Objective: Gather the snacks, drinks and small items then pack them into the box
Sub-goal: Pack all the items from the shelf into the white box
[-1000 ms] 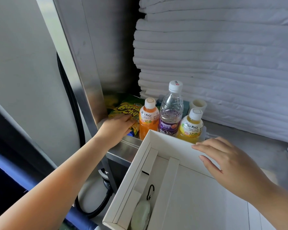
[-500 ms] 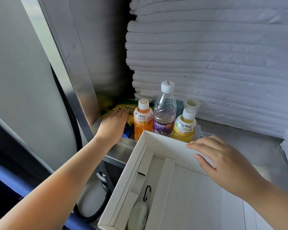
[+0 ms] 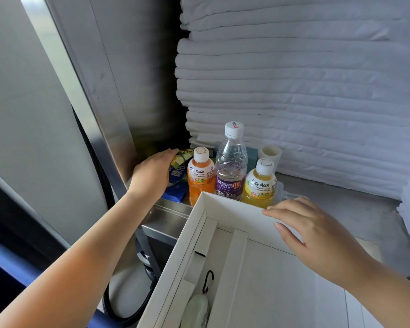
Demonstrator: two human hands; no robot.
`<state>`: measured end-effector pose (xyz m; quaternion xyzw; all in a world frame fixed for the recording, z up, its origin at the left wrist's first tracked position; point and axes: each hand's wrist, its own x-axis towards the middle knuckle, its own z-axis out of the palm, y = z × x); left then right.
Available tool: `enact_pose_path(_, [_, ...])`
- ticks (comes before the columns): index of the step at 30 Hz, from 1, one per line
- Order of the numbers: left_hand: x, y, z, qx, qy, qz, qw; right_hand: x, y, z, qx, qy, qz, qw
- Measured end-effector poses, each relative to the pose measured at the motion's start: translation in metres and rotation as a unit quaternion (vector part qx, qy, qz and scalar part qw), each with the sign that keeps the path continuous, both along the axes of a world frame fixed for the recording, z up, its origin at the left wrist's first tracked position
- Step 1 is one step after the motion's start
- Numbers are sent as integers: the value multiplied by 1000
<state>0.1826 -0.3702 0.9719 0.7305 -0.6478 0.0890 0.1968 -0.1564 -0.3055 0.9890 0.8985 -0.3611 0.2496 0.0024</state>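
Since a moment ago, the left hand point(image 3: 152, 175) has tipped the snack bag point(image 3: 177, 176) up on edge at the table's point(image 3: 341, 204) back left corner and grips it, fingers curled over its top. Spread flat, the right hand point(image 3: 317, 235) rests on the far wall of the white box point(image 3: 234, 209). Inside, a pale green pouch with a black clip point(image 3: 199, 308) lies lengthwise in the narrow left compartment. An orange drink point(image 3: 200, 176), water bottle point(image 3: 230, 166) and yellow drink point(image 3: 260, 183) stand upright behind the box, before stacked white linens point(image 3: 305, 91).

Folded white linen stack point(image 3: 305, 91) behind steel counter point(image 3: 336, 200); steel panel point(image 3: 100, 74) left.
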Motion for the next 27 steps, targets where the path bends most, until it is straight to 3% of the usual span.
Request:
enact_pose_path(9, [-6,8,-9,-34,-7,-11,999,0,1,0,10,-4,-4,1000])
enact_pose_path(18, [-14,22,-23,-83,-70,-31,994,1,0,-2,9,-5,-7,1000])
enact_pose_path(27, [-11,23,-14,-87,-18,-18,996,1,1,0,12,-6,-10,1000])
